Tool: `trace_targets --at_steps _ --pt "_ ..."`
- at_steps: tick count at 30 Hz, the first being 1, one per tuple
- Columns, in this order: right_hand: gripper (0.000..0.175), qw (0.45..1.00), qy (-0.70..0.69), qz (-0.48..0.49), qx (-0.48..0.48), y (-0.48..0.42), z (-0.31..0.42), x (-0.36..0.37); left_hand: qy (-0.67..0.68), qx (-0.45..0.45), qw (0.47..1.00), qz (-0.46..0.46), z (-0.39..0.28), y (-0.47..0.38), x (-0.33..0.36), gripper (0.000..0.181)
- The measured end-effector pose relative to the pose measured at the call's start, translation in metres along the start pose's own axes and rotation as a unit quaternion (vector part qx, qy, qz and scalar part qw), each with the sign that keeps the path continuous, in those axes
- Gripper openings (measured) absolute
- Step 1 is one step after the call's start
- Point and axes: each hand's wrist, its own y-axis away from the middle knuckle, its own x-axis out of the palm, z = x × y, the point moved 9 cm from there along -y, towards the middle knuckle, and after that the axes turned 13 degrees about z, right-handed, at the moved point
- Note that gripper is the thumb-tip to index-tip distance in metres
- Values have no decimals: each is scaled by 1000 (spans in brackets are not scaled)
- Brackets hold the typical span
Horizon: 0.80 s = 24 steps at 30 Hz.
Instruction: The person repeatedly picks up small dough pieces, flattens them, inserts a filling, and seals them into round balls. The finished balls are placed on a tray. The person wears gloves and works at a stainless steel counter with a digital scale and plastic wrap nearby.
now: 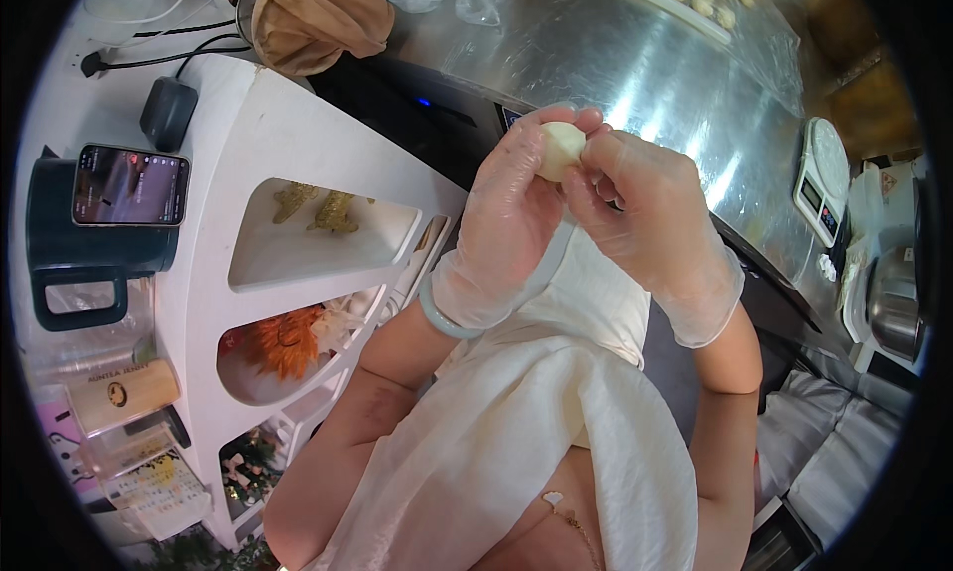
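Observation:
A pale, smooth dough ball is held up between my two hands, near the front edge of the steel worktop. My left hand, in a clear disposable glove, cups it from the left with the fingertips behind it. From the other side my right hand, gloved the same way, pinches the ball's right edge with thumb and fingers. Part of the ball is hidden by the fingers. A pale bangle circles my left wrist, below the glove.
A white tray of several small dough pieces sits at the back. Right of my hands is a white digital kitchen scale, with a metal bowl beyond. On the left, a white shelf unit carries a phone over a dark mug.

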Motion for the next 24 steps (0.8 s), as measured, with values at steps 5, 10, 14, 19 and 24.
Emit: trace_targets --at_steps 5,10,14,19,24 --pt "12 1000 -27 -9 7 -1 -11 1 36 -17 999 -24 5 2 -3 34" --pt "16 993 -101 -3 57 10 -21 3 158 -32 985 -61 9 1 -10 33" --pt "13 999 17 -36 -24 7 -5 11 138 -27 989 -34 12 -1 -7 33" --pt "10 996 50 -52 -45 8 1 12 108 -18 993 -33 11 1 -3 33" --pt "11 1000 -8 -22 14 7 -17 15 168 -16 983 -71 13 2 -14 34"
